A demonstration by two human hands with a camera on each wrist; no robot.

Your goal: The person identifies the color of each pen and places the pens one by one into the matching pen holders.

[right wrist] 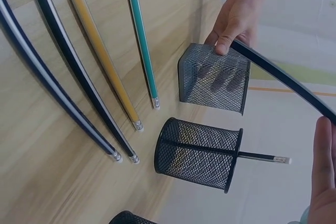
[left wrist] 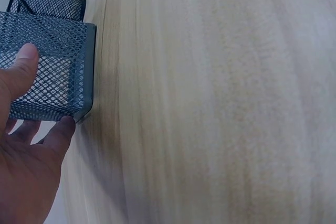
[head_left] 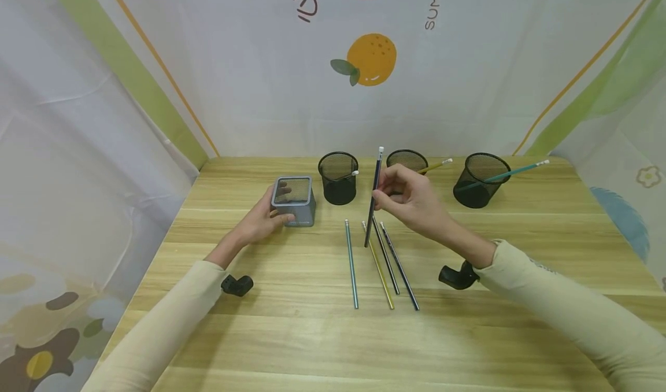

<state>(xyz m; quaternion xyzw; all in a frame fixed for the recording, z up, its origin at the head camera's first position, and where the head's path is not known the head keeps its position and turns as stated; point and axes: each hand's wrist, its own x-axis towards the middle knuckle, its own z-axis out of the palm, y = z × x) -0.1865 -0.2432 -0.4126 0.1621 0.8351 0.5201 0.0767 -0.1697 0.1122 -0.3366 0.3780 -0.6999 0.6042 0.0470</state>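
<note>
My left hand [head_left: 258,223] grips a grey square mesh pencil holder [head_left: 300,214] on the table, its thumb on the near side in the left wrist view and its fingers round the other. Between right thumb and fingers, my right hand [head_left: 418,201] pinches a dark pencil [head_left: 376,175], eraser end up, lower tip above the tabletop. Below it lie a teal pencil [head_left: 351,265], a yellow pencil [head_left: 384,277], a black pencil [head_left: 387,259] and a dark blue pencil [head_left: 402,273], erasers pointing away from me.
Behind stand three round black mesh cups: the left cup [head_left: 339,192] holds a black pencil [right wrist: 262,156], the middle cup [head_left: 407,152], partly hidden by my right hand, a yellow pencil [head_left: 437,165], the right cup [head_left: 473,198] a teal pencil [head_left: 520,170]. A printed curtain [head_left: 260,103] hangs behind the table.
</note>
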